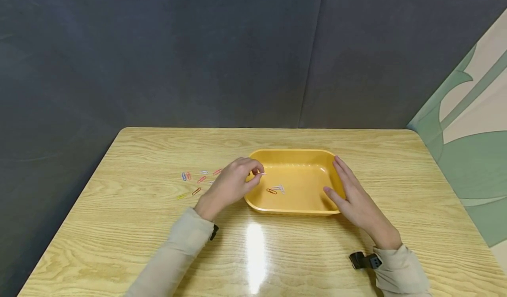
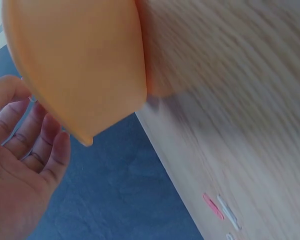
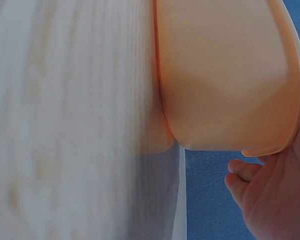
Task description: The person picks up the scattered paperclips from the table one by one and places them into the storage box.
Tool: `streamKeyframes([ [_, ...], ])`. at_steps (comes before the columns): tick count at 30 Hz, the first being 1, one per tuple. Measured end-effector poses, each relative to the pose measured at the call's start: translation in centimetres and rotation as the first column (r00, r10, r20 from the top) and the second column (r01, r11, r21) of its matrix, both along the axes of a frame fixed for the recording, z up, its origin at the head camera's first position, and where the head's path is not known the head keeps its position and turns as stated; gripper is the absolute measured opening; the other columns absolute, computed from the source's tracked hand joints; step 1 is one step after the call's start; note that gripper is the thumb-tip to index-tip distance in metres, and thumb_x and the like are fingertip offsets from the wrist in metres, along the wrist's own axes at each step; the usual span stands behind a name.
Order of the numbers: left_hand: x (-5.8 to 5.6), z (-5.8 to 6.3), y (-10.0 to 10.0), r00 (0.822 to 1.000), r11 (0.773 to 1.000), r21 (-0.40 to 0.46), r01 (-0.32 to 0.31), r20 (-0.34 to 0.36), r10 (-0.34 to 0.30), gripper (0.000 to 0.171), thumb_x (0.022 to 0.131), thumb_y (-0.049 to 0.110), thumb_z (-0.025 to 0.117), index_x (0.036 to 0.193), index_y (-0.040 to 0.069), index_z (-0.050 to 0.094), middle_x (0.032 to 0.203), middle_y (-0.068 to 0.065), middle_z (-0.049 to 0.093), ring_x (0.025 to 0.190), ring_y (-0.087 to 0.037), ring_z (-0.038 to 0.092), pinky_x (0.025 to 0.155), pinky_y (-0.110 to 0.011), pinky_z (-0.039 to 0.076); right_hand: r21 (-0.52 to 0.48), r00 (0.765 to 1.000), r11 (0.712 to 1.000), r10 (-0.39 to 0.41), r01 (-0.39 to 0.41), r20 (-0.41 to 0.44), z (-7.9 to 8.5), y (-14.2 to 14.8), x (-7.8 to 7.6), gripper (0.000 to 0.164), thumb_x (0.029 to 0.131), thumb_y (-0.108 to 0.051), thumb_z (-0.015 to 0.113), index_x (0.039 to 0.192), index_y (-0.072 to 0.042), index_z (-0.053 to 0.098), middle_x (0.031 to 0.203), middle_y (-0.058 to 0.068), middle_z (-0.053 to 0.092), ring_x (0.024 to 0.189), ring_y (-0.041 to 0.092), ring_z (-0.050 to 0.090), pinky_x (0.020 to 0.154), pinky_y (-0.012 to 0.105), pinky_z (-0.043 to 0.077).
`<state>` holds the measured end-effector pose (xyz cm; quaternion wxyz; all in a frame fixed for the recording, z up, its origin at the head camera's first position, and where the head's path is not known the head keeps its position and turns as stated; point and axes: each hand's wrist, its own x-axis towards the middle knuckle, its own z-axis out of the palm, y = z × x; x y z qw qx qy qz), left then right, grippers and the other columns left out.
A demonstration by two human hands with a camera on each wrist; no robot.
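Observation:
A yellow-orange plastic tray (image 1: 293, 211) stands on the table. My left hand (image 1: 236, 180) is over its left end, pinching a small pale pink paper clip (image 1: 263, 173) between thumb and forefinger. Inside the tray lie a red paper clip (image 1: 271, 191) and a few white ones (image 1: 280, 188). At the tray's right end, my right hand (image 1: 356, 202) rests against the rim with fingers extended and thumb over the inside. In the right wrist view the tray's outer wall (image 3: 230, 75) hides part of that hand.
Left of the tray, several loose paper clips are scattered on the wooden table (image 1: 119, 226), among them a blue one (image 1: 184, 176), a yellow one (image 1: 182, 196) and a brown one (image 1: 196, 191). A dark cloth partition (image 1: 222, 68) rises behind the table's back edge.

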<state>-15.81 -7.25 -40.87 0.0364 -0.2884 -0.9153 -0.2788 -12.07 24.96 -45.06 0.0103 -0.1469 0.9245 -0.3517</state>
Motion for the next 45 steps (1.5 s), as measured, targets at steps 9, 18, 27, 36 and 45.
streamKeyframes([
  [9, -0.3, -0.5, 1.2, 0.999, 0.999, 0.01, 0.039, 0.017, -0.039, 0.008, 0.096, 0.013, 0.064, 0.102, 0.012, 0.069, 0.098, 0.001, 0.07, 0.092, -0.02, 0.064, 0.079, -0.029, 0.052, -0.008, 1.0, 1.0, 0.004, -0.004, -0.011, 0.1, 0.0, -0.1, 0.078, 0.102, -0.027, 0.055, 0.159, -0.003, 0.008, 0.167, 0.014, 0.004, 0.152, 0.041, 0.01, 0.116, 0.066, 0.017],
  [18, -0.6, -1.0, 2.1, 0.998, 0.999, 0.018, 0.037, 0.042, -0.037, 0.01, 0.097, 0.014, 0.063, 0.103, 0.011, 0.069, 0.098, 0.001, 0.069, 0.091, -0.017, 0.062, 0.076, -0.027, 0.051, -0.008, 1.0, 1.0, 0.007, -0.008, -0.009, 0.3, -0.2, -0.1, 0.077, 0.102, -0.029, 0.055, 0.159, -0.004, 0.009, 0.167, 0.016, 0.007, 0.152, 0.041, 0.012, 0.116, 0.064, 0.019],
  [27, -0.9, -1.7, 2.7, 0.998, 0.999, 0.017, 0.028, 0.052, -0.028, 0.009, 0.096, 0.014, 0.063, 0.102, 0.012, 0.069, 0.096, 0.001, 0.07, 0.095, -0.019, 0.063, 0.079, -0.029, 0.051, -0.014, 1.0, 1.0, 0.01, -0.01, -0.007, 0.5, -0.3, 0.0, 0.077, 0.101, -0.027, 0.057, 0.159, -0.004, 0.011, 0.167, 0.016, 0.008, 0.152, 0.041, 0.013, 0.117, 0.063, 0.018],
  [36, -1.1, -2.3, 3.3, 0.997, 1.0, -0.001, 0.022, 0.08, -0.021, 0.009, 0.097, 0.014, 0.062, 0.102, 0.014, 0.069, 0.096, 0.002, 0.07, 0.096, -0.02, 0.064, 0.076, -0.027, 0.051, -0.009, 1.0, 1.0, 0.004, -0.004, -0.003, 0.1, -0.2, 0.0, 0.077, 0.102, -0.028, 0.055, 0.159, -0.004, 0.009, 0.167, 0.016, 0.007, 0.153, 0.039, 0.011, 0.118, 0.062, 0.017],
  [45, -1.1, -2.6, 3.8, 1.0, 0.998, -0.062, 0.016, 0.0, -0.016, 0.008, 0.096, 0.017, 0.064, 0.101, 0.016, 0.07, 0.094, 0.004, 0.071, 0.088, -0.015, 0.063, 0.067, -0.023, 0.047, 0.0, 1.0, 1.0, -0.004, 0.004, -0.002, 0.3, -0.2, 0.0, 0.077, 0.102, -0.029, 0.055, 0.159, -0.006, 0.009, 0.168, 0.012, 0.006, 0.153, 0.04, 0.012, 0.117, 0.063, 0.018],
])
